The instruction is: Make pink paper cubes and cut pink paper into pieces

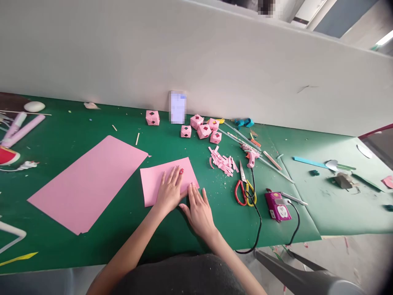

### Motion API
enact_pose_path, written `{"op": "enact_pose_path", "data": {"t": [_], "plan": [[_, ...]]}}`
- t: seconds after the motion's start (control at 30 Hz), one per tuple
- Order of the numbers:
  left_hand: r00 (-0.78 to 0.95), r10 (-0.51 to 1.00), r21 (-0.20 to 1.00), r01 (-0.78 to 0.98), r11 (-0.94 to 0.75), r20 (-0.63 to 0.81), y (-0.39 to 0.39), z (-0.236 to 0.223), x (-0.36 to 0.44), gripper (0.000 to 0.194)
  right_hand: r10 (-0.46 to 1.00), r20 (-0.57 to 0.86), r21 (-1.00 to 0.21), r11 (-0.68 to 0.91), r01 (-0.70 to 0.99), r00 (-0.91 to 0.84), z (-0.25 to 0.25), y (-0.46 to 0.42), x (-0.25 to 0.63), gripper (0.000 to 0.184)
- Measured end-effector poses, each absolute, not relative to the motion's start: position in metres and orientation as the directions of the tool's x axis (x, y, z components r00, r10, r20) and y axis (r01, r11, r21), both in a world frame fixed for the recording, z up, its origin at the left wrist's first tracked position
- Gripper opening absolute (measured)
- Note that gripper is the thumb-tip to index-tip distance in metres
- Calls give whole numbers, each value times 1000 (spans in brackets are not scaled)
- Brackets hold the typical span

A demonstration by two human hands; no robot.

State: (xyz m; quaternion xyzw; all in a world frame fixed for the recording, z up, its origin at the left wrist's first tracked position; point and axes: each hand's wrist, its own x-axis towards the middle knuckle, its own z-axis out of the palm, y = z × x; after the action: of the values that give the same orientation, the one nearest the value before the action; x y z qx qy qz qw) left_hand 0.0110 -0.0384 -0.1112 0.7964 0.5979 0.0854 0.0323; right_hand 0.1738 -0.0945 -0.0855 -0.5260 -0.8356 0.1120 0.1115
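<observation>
A smaller pink sheet of paper (150, 186) lies on the green table in front of me. Flat on its middle rests my left hand (170, 190), fingers stretched out. My right hand (199, 211) is also spread, its fingertips at the sheet's lower right edge. A small red item (181, 171) shows by the left fingertips; its kind is unclear. To the left lies a larger pink sheet (89, 184). Scissors (244, 186) with red and yellow handles and a pile of pink paper strips (223, 162) are to the right.
Several pink folded paper boxes (204, 131) stand near the wall, beside an upright phone-like screen (178, 107). A pink glue gun (252, 157) trails a black cord past the scissors. A magenta power strip (278, 206) sits at the right. Pink rolls (26, 130) lie far left.
</observation>
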Motion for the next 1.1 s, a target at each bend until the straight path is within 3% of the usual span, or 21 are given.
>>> {"op": "enact_pose_path", "data": {"t": [0.37,0.63,1.1], "plan": [[247,967,173,952,-253,58,-37,-106,13,75,904,157,-138,418,898,-397,-98,-98,188,76],[67,997,136,989,-62,-32,-54,-99,4,82,903,243,-145,396,907,-355,-102,-96,180,84],[-96,995,147,984,101,-41,-92,-86,-26,79,924,155,-157,372,915,-349,-90,-92,178,86]]}}
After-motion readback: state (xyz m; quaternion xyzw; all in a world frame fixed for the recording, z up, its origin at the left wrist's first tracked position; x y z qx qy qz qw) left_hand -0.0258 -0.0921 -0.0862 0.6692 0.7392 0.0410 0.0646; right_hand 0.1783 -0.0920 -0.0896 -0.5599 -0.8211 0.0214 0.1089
